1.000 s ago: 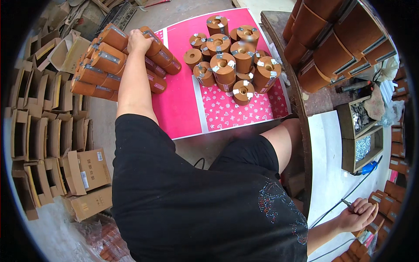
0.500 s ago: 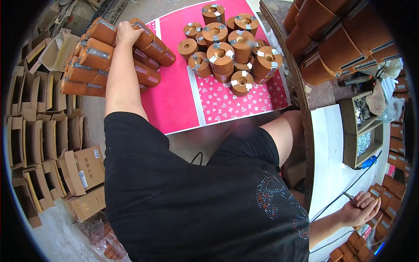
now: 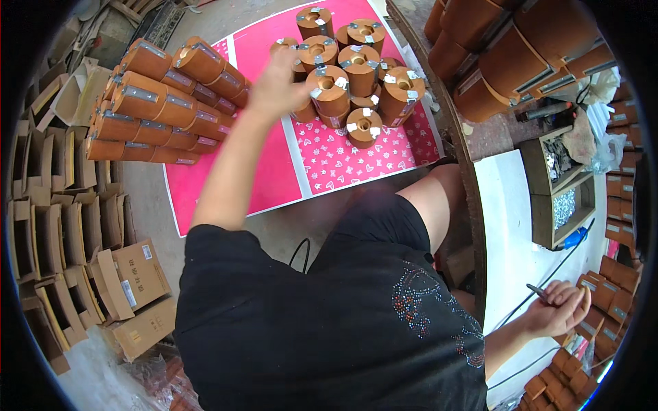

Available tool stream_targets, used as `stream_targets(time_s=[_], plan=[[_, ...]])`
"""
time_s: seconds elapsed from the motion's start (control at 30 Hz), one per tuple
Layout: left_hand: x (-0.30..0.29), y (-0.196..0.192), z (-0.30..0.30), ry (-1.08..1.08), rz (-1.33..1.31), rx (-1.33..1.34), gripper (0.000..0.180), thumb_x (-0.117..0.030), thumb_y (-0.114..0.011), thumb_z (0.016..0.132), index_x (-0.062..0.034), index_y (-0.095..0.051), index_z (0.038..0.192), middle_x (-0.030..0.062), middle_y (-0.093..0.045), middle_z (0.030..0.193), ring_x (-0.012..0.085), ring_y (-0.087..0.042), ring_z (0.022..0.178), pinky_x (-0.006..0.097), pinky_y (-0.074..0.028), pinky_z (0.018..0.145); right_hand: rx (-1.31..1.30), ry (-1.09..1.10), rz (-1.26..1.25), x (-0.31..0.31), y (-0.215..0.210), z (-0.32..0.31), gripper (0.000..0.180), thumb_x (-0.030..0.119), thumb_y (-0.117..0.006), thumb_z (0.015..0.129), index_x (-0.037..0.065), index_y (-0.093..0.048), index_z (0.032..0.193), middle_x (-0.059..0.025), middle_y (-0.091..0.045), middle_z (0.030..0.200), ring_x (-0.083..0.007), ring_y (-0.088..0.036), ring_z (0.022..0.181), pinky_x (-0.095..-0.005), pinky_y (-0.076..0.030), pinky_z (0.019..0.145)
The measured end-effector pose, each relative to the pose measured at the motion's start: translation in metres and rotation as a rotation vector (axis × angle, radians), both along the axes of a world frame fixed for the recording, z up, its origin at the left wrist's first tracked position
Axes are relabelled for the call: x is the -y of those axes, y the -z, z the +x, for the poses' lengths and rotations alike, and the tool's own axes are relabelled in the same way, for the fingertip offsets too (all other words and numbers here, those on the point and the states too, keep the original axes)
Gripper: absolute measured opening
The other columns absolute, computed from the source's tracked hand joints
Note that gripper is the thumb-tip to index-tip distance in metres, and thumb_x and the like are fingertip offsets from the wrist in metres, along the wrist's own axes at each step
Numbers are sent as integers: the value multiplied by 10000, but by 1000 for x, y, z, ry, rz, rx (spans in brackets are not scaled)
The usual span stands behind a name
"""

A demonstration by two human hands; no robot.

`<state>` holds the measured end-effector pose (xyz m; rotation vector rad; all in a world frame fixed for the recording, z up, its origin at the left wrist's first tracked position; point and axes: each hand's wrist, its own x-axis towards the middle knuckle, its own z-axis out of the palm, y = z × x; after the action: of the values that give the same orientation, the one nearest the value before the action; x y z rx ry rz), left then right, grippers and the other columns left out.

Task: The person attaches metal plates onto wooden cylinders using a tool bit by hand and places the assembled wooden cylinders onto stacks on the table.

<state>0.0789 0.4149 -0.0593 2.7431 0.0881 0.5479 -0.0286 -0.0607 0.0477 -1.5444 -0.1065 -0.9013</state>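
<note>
Brown cylinders (image 3: 361, 65) with hexagonal holes and small metal and white tabs on top stand grouped on a pink sheet, some stacked on others. My left hand (image 3: 275, 89) reaches over the left edge of this group, fingers apart and slightly blurred, nothing visible in it; it hides some cylinders, and I cannot tell whether it touches one. Left of it, a pile of similar cylinders (image 3: 157, 99) lies on its side, metal strips showing. My right hand (image 3: 558, 312), at the lower right, is closed around a slim dark pen-like tool (image 3: 537, 291).
Flattened cardboard cartons (image 3: 51, 233) are stacked along the left. At right, a bench edge (image 3: 473, 205) runs beside me, bearing more brown cylinders (image 3: 521, 61) and a wooden box (image 3: 562, 198) of small metal parts. A dark cable (image 3: 548, 274) crosses the white surface.
My left hand has left the lying pile at left and moved right to the standing cylinders. A cylinder it was on now lies in that pile. My right hand still holds the tool.
</note>
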Motion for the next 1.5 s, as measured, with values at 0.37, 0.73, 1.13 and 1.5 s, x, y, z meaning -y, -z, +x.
stream_targets(time_s=[0.37, 0.73, 1.13, 1.5], plan=[[77, 93, 9, -316, -304, 341, 435, -165, -788, 549, -47, -503, 856, 211, -284, 1251, 406, -364, 1117, 436, -352, 916, 35, -36, 57, 14, -5, -21, 169, 99, -376, 911, 10, -467, 1021, 4, -321, 525, -45, -290, 416, -167, -294, 365], [197, -90, -67, 509, -356, 450, 348, -85, -765, 525, -58, -517, 769, 195, -407, 1204, 340, -439, 1086, 396, -362, 898, 75, 1, 296, 57, -6, -50, 160, 93, -388, 900, 39, -443, 1040, 6, -335, 497, -70, -328, 404, -200, -325, 372], [422, -79, -76, 1616, -483, -243, 296, -42, -680, 561, -17, -500, 795, 219, -370, 1207, 396, -485, 1007, 393, -441, 800, 180, 130, 253, 85, -20, -113, 153, 78, -363, 905, 38, -417, 1042, 2, -332, 475, -72, -325, 392, -214, -336, 388], [441, -60, -104, 1461, -713, -175, 277, -132, -713, 607, -19, -537, 787, 183, -487, 1138, 355, -433, 1097, 402, -331, 926, 176, 56, 215, 80, -8, -90, 119, 26, -373, 893, 12, -397, 1008, -8, -387, 479, -63, -336, 384, -213, -341, 385]])
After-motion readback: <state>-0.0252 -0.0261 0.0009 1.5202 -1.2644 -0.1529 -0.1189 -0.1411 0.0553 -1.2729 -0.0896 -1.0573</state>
